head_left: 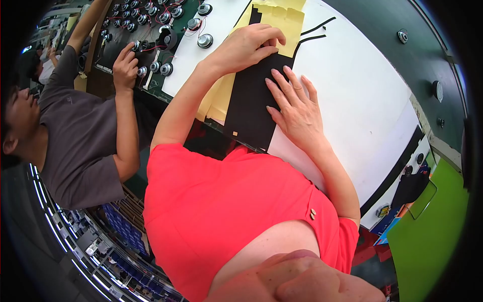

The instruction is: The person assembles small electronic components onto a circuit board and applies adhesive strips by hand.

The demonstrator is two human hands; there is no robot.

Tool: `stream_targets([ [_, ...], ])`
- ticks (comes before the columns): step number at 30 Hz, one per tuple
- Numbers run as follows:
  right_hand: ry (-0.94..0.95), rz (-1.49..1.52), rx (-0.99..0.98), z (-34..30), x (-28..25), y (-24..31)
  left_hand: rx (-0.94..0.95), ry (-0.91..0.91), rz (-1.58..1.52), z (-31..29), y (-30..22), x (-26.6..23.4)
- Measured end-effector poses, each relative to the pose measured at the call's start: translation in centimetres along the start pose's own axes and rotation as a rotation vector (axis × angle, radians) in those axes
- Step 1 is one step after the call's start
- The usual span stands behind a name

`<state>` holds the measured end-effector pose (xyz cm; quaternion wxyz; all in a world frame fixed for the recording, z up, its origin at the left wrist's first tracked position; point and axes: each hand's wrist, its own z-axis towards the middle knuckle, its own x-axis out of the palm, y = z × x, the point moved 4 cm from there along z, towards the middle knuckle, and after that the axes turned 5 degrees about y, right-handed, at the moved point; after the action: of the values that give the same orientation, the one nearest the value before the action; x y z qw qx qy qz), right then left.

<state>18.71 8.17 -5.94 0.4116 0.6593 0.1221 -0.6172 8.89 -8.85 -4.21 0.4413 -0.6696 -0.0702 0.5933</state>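
Your black sheet (pixel 251 100) lies on the desk (pixel 362 110) at twelve o'clock in your view, against yellow paper (pixel 291 30). Your left hand (pixel 254 45) curls above its far part; whether it pinches anything, I cannot tell. Your right hand (pixel 298 103), spread and gripping nothing, rests fingertips on it. Black strips (pixel 314 38) lie at one o'clock, speakers (pixel 164 17) at eleven

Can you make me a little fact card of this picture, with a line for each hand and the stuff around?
Left hand: fingers curled, over where the black sheet and yellow paper meet; can't tell if it's holding anything
Right hand: fingers spread, some fingertips over the black sheet
Right of the yellow paper: thin black strips
Beneath: white surface
Co-worker's hand: at a round speaker
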Motion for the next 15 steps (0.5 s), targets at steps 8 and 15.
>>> stream_targets([
  [8,0.025,-0.030,0.012,0.2,-0.2,0.3,0.097,0.008,0.174,0.3,0.4,0.4],
  [15,0.032,-0.074,0.009,0.2,0.1,0.6,-0.010,-0.061,0.094,-0.6,1.1,-1.2],
])
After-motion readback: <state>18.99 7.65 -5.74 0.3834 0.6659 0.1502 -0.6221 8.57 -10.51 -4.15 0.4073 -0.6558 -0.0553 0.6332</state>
